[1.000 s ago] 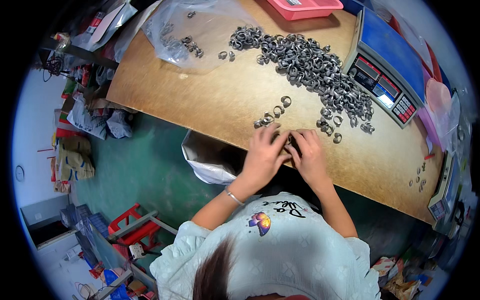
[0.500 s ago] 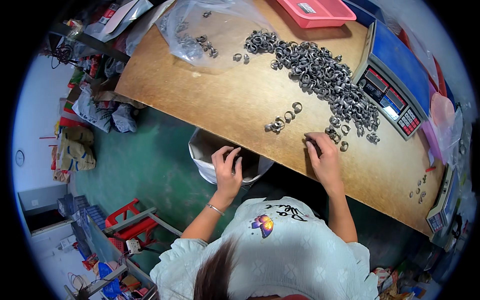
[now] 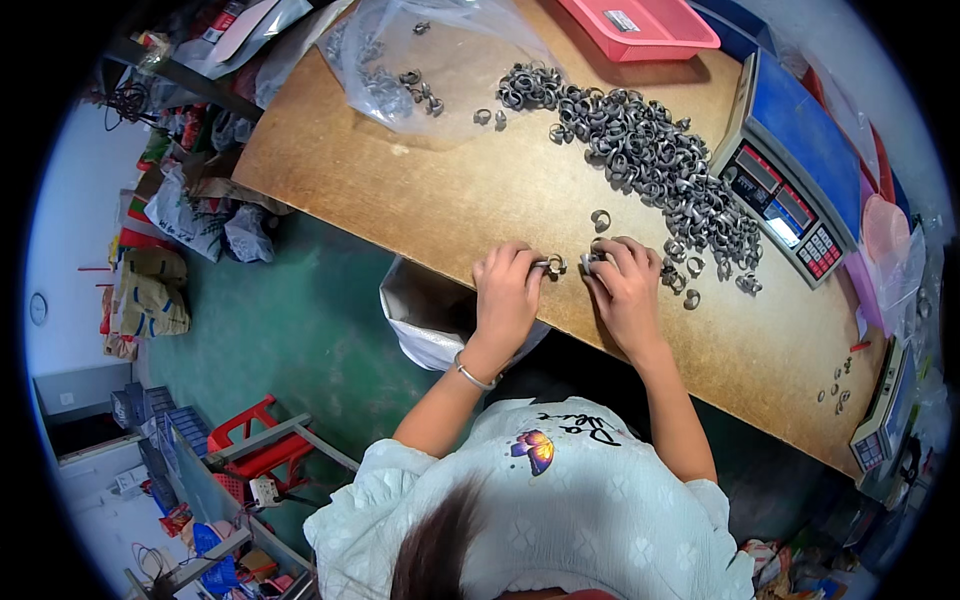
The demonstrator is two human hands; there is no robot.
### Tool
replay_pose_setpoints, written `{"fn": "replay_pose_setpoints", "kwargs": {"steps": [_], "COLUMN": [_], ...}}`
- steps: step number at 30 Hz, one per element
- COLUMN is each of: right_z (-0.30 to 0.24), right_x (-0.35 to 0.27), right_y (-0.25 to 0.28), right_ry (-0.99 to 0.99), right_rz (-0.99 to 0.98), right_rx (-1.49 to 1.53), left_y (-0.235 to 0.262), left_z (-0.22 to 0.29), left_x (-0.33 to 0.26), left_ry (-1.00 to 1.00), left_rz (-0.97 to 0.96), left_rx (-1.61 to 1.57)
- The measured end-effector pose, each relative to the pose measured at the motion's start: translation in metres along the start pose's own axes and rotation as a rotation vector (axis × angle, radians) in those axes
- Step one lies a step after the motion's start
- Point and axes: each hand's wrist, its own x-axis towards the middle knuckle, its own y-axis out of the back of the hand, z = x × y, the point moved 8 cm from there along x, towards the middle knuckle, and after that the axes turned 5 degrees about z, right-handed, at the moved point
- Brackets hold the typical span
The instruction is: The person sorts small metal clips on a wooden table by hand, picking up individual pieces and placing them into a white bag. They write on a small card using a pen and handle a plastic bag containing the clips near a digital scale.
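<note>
At the near edge of the table, my left hand (image 3: 508, 292) has its fingers bent together against a few small dark metal rings (image 3: 555, 265). Facing it, my right hand (image 3: 627, 290) pinches a grey metal ring (image 3: 590, 260) between thumb and fingers; the fingers hide part of it. One loose ring (image 3: 600, 217) lies just beyond my right hand. A large heap of similar rings (image 3: 650, 150) spreads across the table behind, with a few strays beside my right hand. Below the table edge, near my left wrist, a white sack (image 3: 410, 325) stands with its mouth open.
On the wooden table (image 3: 400, 190) are a clear plastic bag (image 3: 440, 60) with rings, a pink tray (image 3: 645, 30) and a blue-topped digital scale (image 3: 800, 150). A second scale (image 3: 880, 420) stands at the right corner. A red stool (image 3: 260, 440) is on the floor at left.
My left hand has moved from above the sack up and right onto the table, to the small rings. My right hand has shifted slightly left toward it.
</note>
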Motion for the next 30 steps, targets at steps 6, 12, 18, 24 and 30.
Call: {"fn": "replay_pose_setpoints", "kwargs": {"steps": [6, 12, 18, 24, 30], "right_z": [0.017, 0.013, 0.001, 0.004, 0.019], "right_x": [0.001, 0.006, 0.001, -0.002, -0.027], "right_y": [0.013, 0.002, 0.003, 0.001, 0.02], "right_ry": [-0.124, -0.098, -0.159, -0.157, -0.273], "right_rz": [0.008, -0.114, -0.155, -0.143, -0.043], "right_rx": [0.097, 0.008, 0.246, 0.2, 0.163], "left_y": [0.003, -0.004, -0.002, -0.009, 0.011], "left_z": [0.0, 0.0, 0.01, 0.0, -0.001], "left_x": [-0.003, -0.004, 0.0, -0.005, -0.011], "left_ry": [0.004, -0.001, -0.026, -0.041, 0.026], "left_rz": [-0.074, -0.17, -0.168, -0.152, -0.113], "left_rx": [-0.015, -0.033, -0.109, -0.073, -0.038]}}
